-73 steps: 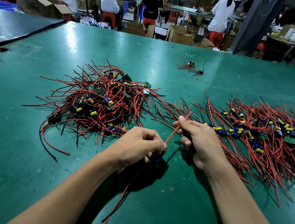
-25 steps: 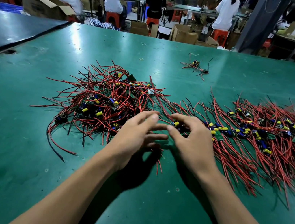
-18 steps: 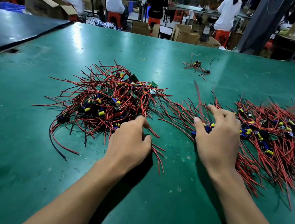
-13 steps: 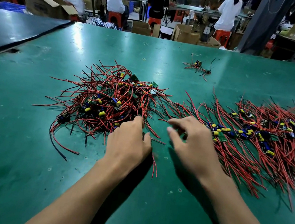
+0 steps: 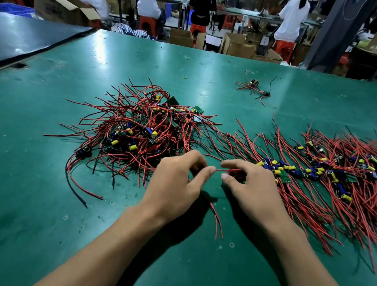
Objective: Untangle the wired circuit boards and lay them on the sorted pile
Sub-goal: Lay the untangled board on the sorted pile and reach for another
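- My left hand [image 5: 176, 185] and right hand [image 5: 254, 194] meet above the green table [image 5: 30, 193], in the gap between the two heaps. Each pinches one end of a short stretch of red wire [image 5: 227, 170] drawn straight between the fingertips.
- Half a second ago the right hand was coming back empty from the sorted pile [image 5: 337, 178], and the left lay on the near edge of the tangled pile [image 5: 145, 132]. Now both have closed on the same wire.
- I read this as the previous piece delivered and the next one just begun.
- More red leads [image 5: 216, 219] trail from under my left palm toward me. The circuit board they belong to is hidden by the hand.
- I cannot tell whether this piece is fully free of the tangle.
- The sorted pile lies to my right with its wires combed roughly one way. The tangled pile on my left is still large, so much of the job remains.
- A small stray bundle [image 5: 253, 86] sits well apart at the far side.
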A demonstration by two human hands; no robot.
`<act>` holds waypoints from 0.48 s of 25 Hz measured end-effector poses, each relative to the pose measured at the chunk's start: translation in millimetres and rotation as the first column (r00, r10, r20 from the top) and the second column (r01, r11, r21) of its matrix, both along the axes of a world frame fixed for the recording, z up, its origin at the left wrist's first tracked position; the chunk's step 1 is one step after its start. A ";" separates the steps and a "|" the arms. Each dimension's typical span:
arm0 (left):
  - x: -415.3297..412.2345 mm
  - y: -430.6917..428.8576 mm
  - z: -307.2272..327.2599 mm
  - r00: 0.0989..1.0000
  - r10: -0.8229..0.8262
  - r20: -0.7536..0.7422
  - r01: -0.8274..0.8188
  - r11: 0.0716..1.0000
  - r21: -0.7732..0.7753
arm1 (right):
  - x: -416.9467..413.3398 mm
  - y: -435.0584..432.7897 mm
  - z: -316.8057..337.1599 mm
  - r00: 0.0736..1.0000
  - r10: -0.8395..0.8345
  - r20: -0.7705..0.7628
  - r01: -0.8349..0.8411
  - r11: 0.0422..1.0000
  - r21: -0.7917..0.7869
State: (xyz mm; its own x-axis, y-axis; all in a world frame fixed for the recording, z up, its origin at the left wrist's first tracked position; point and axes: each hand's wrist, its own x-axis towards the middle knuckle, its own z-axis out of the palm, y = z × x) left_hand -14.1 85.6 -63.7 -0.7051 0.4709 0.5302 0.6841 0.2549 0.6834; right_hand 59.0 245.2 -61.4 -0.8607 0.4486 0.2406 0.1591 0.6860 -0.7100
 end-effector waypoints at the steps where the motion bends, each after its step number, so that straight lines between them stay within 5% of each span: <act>1: 5.0 2.8 2.4 0.999 -0.033 0.036 0.030 0.996 0.081 | 0.5 1.3 2.3 1.000 -0.021 -0.018 0.019 0.993 -0.114; 3: 13.9 8.3 7.0 0.992 -0.089 0.093 0.068 0.975 0.211 | 3.7 3.1 10.2 0.996 0.012 -0.084 -0.044 0.916 -0.398; 5: 19.3 11.1 9.8 0.979 -0.141 0.149 0.096 0.956 0.278 | 7.1 -1.9 18.1 0.976 0.176 -0.129 -0.217 0.829 -0.515; 8: 21.9 9.6 12.2 0.951 -0.224 0.212 0.154 0.941 0.301 | 7.3 -15.4 18.8 0.926 0.374 -0.050 -0.368 0.868 -0.335; 12: 18.9 6.9 18.5 0.880 -0.318 0.353 0.173 0.906 0.387 | 5.5 -21.2 15.5 0.928 0.360 -0.094 -0.372 0.895 -0.247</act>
State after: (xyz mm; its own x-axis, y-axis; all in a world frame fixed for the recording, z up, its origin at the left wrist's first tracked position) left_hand 4.9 92.5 -45.3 -0.7739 0.5030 0.3847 0.3430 -0.1777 0.9224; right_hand 64.5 224.0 -45.9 -0.9669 0.1552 0.2025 -0.1044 0.4835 -0.8691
